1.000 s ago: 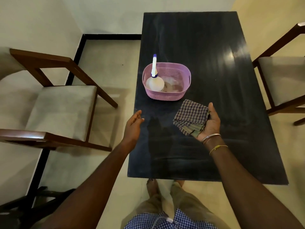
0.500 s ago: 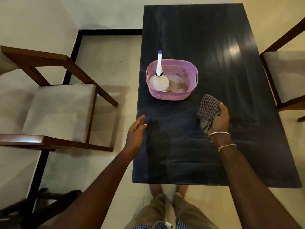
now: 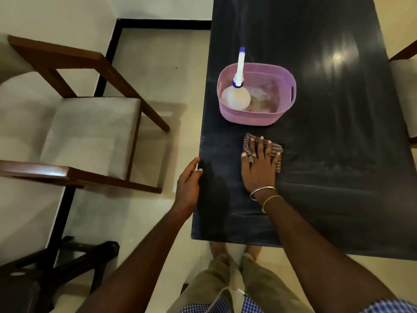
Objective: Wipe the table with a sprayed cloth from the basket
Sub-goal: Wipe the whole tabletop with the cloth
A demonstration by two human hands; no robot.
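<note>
nearest the camera, at the bottom edge, are the person's blue-and-white checked shirt hem (image 3: 248, 304) and olive-khaki trousers (image 3: 228, 288), with bare feet (image 3: 218, 249) showing on the pale tiled floor (image 3: 162, 64) just under the near edge of the glossy black rectangular table (image 3: 338, 154). both bare forearms reach forward from there. the left hand (image 3: 188, 180) hangs at the table's left edge, empty, fingers loosely extended and close together, palm turned inward; whether it touches the edge cannot be told. the right hand (image 3: 259, 168) lies palm down on the tabletop with fingers spread, pressing flat a folded purple-and-white checked cloth (image 3: 274, 152), which shows beyond the fingertips and to the hand's right; a ring sits on one finger, and a silver bangle (image 3: 261, 191) and a thin yellow thread band (image 3: 270, 199) circle the wrist. faint pale streaks mark the dark surface around the cloth. a little farther on, near but apart from the cloth, stands a lilac woven-pattern plastic basket (image 3: 286, 86) with slot handles, holding a translucent white spray bottle (image 3: 235, 99) with a tall white nozzle tipped in blue, upright against the basket's left side. no brand, label or writing can be read on anything. to the left, off the table, is a dark wooden chair with a beige cushioned seat (image 3: 90, 132); another such chair (image 3: 406, 91) shows partly at the right edge. beyond, a black skirting strip (image 3: 162, 23) runs along the white wall.
</note>
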